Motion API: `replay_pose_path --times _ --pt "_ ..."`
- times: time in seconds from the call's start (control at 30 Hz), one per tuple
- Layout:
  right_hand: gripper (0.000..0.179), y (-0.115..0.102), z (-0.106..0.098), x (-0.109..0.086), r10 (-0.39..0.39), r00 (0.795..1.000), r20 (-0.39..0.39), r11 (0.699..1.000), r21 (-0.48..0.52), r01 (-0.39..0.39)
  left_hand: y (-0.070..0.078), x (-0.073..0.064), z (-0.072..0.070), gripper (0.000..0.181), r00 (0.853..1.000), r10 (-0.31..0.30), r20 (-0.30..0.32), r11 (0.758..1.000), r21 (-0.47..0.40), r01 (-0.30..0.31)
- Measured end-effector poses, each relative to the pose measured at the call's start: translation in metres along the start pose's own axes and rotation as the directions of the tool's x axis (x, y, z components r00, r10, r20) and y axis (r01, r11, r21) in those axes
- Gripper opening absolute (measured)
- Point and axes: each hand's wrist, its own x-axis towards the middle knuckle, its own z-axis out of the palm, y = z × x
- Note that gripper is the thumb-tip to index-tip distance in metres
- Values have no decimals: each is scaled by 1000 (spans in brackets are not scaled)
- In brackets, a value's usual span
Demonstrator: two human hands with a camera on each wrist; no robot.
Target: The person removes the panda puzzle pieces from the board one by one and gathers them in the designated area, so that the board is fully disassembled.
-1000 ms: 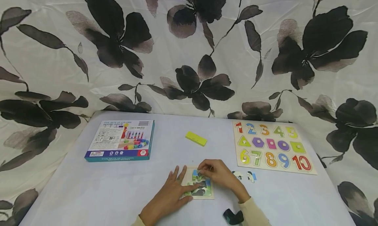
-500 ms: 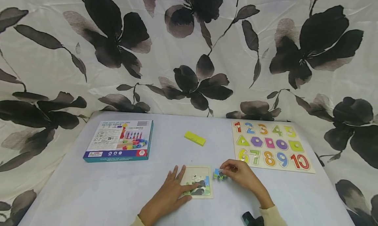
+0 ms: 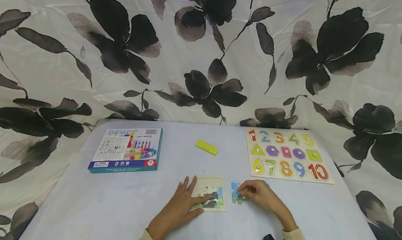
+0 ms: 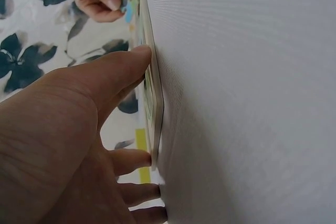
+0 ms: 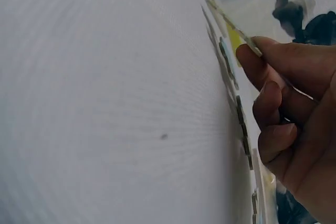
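Observation:
A small wooden jigsaw board (image 3: 224, 202) with a cream frame lies on the table; joined pieces with a black-and-white animal picture fill its lower part. My left hand (image 3: 180, 207) rests on the board with fingers spread, the index finger across the picture and the thumb at the near edge. To the right of the board, my right hand (image 3: 262, 195) pinches a blue-and-green jigsaw piece (image 3: 234, 192) between thumb and index finger. In the right wrist view the held piece is seen edge-on, tilted above the tabletop. Loose jigsaw pieces (image 5: 242, 121) lie flat beneath that hand, mostly hidden by it in the head view.
A yellow block (image 3: 207, 147) lies beyond the board. At the back left is a flat toy box (image 3: 125, 150), and at the back right a number-and-shape board (image 3: 292, 155). Near the right sleeve a dark object (image 3: 268, 237) shows at the bottom edge. Floral cloth (image 3: 201, 41) hangs behind the table.
My right hand has lifted a jigsaw piece out of the board's upper part and carried it right, then slightly nearer. My left hand stays on the board.

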Motion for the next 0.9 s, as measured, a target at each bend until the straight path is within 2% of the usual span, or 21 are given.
replay_pose_path --times 0.33,0.9 --pt "6 3 6 0 -4 1000 24 995 -100 6 0 0 1 42 1000 -1 -7 1000 13 1" --pt "4 3 7 0 -9 1000 8 994 -110 10 0 0 0 41 1000 1 -13 1000 10 -1"
